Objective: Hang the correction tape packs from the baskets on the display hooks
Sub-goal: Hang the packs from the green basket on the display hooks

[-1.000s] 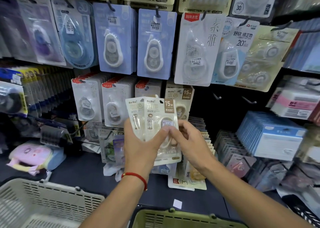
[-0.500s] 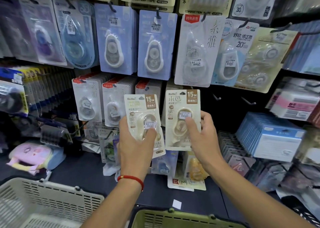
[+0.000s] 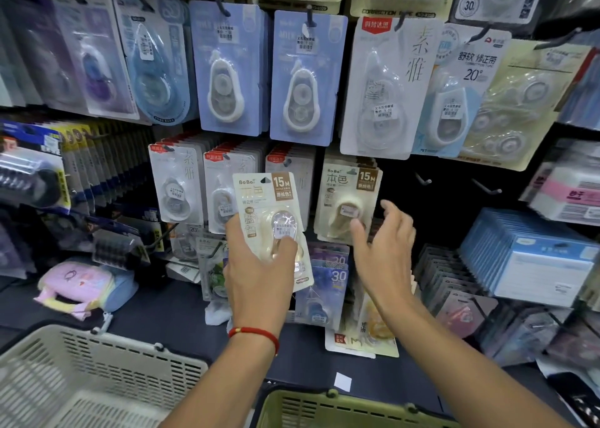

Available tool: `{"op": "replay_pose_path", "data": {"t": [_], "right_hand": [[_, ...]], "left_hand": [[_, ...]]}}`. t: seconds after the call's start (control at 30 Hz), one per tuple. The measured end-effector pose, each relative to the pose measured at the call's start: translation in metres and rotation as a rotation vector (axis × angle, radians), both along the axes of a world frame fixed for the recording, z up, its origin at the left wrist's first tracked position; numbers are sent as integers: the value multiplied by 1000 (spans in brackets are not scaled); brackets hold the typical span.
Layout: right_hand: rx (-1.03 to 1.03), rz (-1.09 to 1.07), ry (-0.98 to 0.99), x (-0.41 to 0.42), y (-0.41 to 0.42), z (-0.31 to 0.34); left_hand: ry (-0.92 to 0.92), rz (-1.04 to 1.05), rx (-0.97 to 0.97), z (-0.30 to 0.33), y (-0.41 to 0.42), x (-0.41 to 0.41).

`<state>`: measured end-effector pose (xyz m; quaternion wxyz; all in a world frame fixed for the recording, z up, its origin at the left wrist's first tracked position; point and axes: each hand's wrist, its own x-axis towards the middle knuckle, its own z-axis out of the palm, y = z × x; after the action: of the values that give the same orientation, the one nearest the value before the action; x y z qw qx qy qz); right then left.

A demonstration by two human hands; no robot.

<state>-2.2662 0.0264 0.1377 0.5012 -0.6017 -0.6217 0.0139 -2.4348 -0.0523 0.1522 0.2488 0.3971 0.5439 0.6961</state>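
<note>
— My left hand (image 3: 259, 265) is what I'd watch. It grips a cream correction tape pack (image 3: 271, 219) low on the card, thumb over the clear blister, with the hang hole at the top unsupported.

— So what could go wrong?

— The top of the card could wobble and miss the hook, I think. The pack could also catch the white packs (image 3: 224, 193) crowded just behind it and nudge one off its peg. And a thumb on slick plastic may slip.

— And the other hand?

— My right hand (image 3: 383, 252) is empty, fingers spread and relaxed, just beside the matching pack (image 3: 349, 200) that hangs to the right. I can't tell whether the fingertips touch it. If they brush it, it might swing or slide forward on its hook.

— How are your arms placed?

— Both reach up and away from me, forearms converging toward the wall. The left wrist is bent back so the pack faces me, slightly tilted. Two bare hooks (image 3: 487, 188) stick out further right. The baskets, a white one (image 3: 97, 372) and a green one (image 3: 324, 408), sit near me, low in the single head view.
</note>
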Motion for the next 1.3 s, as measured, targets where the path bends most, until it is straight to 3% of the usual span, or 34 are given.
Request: {"op": "replay_pose_path", "data": {"t": [0.07,0.13,0.2,0.3,0.37,0.43,0.53,0.67,0.9,1.13,1.23,1.3], "right_hand": [[203,13,-324,0,1,-5],[222,65,-614,3,5,-11],[72,71,-760,4,6,-14],[-33,55,-814,2,3,-10],[42,102,-686,2,-2,-6],[83,244,-398,1,-10,-2],[-152,514,30,-6,-28,10],[-240,607,349,-1,-35,14],[-173,470,516,8,-36,14],[-189,398,548,9,-36,20],[-149,329,438,9,-35,17],[-63,265,260,10,-37,11]], "left_hand": [[-10,-3,10,-1,1,-2],[-12,-2,16,-2,3,-5],[-18,-22,21,-3,5,-6],[-37,-89,17,-5,7,-4],[-41,-154,21,-6,8,-2],[-33,-226,22,-6,9,0],[-61,-361,3,-4,12,5],[-124,-519,-42,-2,13,15],[-79,-546,-74,-6,12,29],[6,-507,-46,-7,20,32],[38,-500,-57,-8,25,30],[59,-480,-67,-9,30,30]]}}
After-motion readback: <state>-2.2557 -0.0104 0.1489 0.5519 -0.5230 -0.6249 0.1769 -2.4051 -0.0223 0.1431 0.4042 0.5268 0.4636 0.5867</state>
